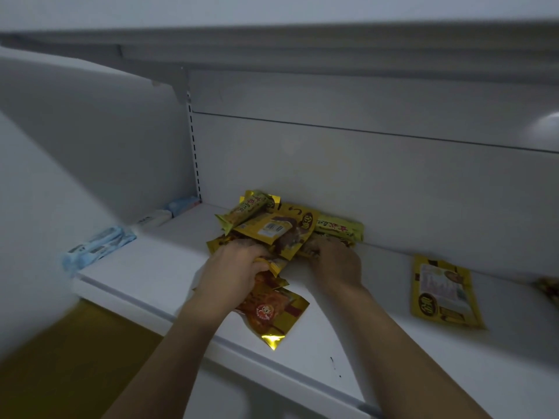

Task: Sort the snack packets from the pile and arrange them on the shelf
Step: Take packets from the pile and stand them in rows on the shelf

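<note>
A pile of yellow and gold snack packets [281, 228] lies against the back wall of the white shelf [145, 276]. My left hand [233, 267] grips a yellow packet at the pile's front left edge. Under its wrist lies an orange and gold packet [272, 309], near the shelf's front edge. My right hand [335, 264] reaches into the pile's right side with its fingers curled among the packets; what it holds is hidden. One yellow packet [441, 294] lies flat by itself to the right.
Pale blue packets [96, 246] and a blue and white one [178, 207] sit along the shelf's left side. Another shelf [302, 52] hangs overhead. Part of a packet [549, 288] shows at the far right edge. A yellow floor [60, 358] lies below left.
</note>
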`<state>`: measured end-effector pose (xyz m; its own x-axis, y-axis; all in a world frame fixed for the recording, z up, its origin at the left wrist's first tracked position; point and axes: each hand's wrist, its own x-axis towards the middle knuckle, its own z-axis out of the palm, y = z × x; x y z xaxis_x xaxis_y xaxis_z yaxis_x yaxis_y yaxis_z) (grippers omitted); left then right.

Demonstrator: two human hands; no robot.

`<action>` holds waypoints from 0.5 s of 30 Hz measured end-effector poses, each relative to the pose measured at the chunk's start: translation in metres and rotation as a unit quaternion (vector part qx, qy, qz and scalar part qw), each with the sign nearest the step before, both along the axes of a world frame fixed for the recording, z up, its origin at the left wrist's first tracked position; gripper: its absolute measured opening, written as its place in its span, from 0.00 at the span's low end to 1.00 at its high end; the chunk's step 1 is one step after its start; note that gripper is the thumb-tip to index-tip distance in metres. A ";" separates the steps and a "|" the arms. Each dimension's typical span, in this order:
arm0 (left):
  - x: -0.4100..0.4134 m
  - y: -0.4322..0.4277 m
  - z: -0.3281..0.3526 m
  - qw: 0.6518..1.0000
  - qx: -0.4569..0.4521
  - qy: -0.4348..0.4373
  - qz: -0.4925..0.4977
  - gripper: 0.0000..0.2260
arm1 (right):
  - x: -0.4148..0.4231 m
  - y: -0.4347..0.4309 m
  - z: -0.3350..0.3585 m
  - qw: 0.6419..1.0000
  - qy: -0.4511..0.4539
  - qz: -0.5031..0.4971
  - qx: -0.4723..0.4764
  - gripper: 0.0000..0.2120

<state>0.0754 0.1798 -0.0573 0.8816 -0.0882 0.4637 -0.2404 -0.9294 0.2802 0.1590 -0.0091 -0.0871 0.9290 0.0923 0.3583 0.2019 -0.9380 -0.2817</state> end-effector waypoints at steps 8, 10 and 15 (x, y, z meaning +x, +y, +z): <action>-0.022 -0.017 0.011 0.986 -0.021 -0.161 -0.040 0.03 | -0.033 -0.048 0.051 0.998 -0.030 -0.040 0.043 0.10; -0.026 -0.028 0.018 0.976 -0.035 -0.202 -0.078 0.05 | -0.044 -0.061 0.062 0.995 -0.035 -0.040 0.085 0.09; -0.031 -0.071 0.029 0.942 -0.079 -0.291 -0.147 0.09 | -0.080 -0.112 0.077 0.973 -0.071 -0.047 0.213 0.07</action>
<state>0.0448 0.1087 -0.0281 0.4227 -0.1779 0.8887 -0.6363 -0.7565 0.1512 0.0788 -0.1206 -0.0097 0.8641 -0.1754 0.4718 0.1868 -0.7587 -0.6241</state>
